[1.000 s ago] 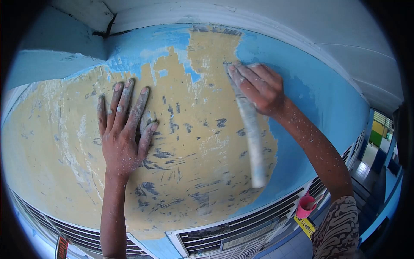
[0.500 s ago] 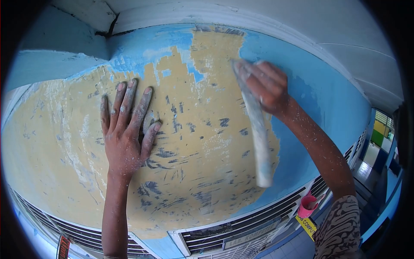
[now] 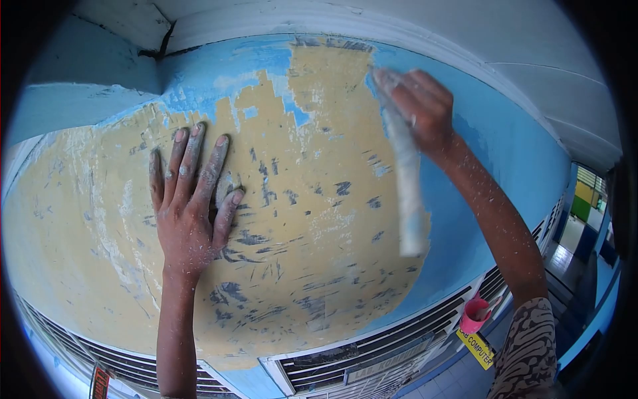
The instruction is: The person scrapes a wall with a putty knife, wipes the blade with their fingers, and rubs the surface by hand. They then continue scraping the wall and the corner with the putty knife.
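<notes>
My left hand (image 3: 189,206) lies flat against the wall (image 3: 325,233), fingers stretched out and dusted with pale paint flecks. My right hand (image 3: 425,110) is closed around the upper part of a long, whitish scraper (image 3: 407,193), slightly smeared by motion. Its upper tip sits by the border between the bare yellowish patch and the blue paint (image 3: 452,206); the rest hangs down over the wall. Grey scuffs and white flecks mark the yellowish surface, and the fingers hide part of the scraper.
Above runs a pale ceiling edge (image 3: 425,50), with a blue beam (image 3: 80,100) at upper left. Louvred vents (image 3: 319,372) line the wall's bottom. A pink cup (image 3: 474,315) and a yellow sign (image 3: 476,348) are at lower right, beside a corridor (image 3: 571,233).
My right hand has moved up and slightly right along the paint border, carrying the scraper with it. My left hand stays pressed to the same spot on the wall.
</notes>
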`<state>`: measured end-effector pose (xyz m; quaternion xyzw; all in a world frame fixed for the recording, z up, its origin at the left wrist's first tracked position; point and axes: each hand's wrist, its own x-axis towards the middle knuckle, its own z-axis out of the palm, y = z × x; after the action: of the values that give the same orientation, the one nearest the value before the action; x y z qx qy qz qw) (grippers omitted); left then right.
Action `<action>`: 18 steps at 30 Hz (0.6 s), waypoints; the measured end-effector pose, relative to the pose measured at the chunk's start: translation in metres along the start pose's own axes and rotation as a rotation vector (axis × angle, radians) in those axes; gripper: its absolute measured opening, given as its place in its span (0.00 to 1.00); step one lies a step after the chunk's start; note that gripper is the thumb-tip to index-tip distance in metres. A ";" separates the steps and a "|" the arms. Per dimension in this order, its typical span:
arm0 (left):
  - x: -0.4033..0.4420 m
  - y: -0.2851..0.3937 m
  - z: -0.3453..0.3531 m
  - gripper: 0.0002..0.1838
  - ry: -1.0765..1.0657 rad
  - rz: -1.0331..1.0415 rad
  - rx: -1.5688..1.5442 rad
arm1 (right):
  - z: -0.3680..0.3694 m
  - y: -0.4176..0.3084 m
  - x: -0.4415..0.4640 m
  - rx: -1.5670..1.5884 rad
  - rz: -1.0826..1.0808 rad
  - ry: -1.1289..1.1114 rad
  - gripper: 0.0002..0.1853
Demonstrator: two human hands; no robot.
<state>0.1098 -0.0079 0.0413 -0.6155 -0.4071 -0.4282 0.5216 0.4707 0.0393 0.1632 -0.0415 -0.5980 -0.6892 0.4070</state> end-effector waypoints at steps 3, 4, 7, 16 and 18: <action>-0.001 0.000 0.000 0.33 -0.002 0.007 0.002 | -0.008 -0.018 -0.005 -0.002 -0.109 0.002 0.10; -0.001 0.000 0.001 0.33 0.005 0.004 0.004 | -0.011 -0.018 -0.003 0.024 -0.194 -0.022 0.10; 0.000 0.000 0.001 0.33 0.006 0.006 -0.008 | -0.012 -0.002 0.002 0.073 -0.027 -0.018 0.10; -0.001 0.000 0.001 0.33 0.009 0.007 -0.010 | -0.010 0.008 0.004 -0.037 -0.052 -0.073 0.12; -0.001 0.000 0.000 0.33 0.002 0.002 -0.006 | -0.011 -0.008 0.001 -0.044 -0.015 -0.062 0.13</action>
<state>0.1099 -0.0082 0.0408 -0.6171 -0.4049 -0.4295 0.5203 0.4699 0.0291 0.1546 -0.0672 -0.5952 -0.7036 0.3824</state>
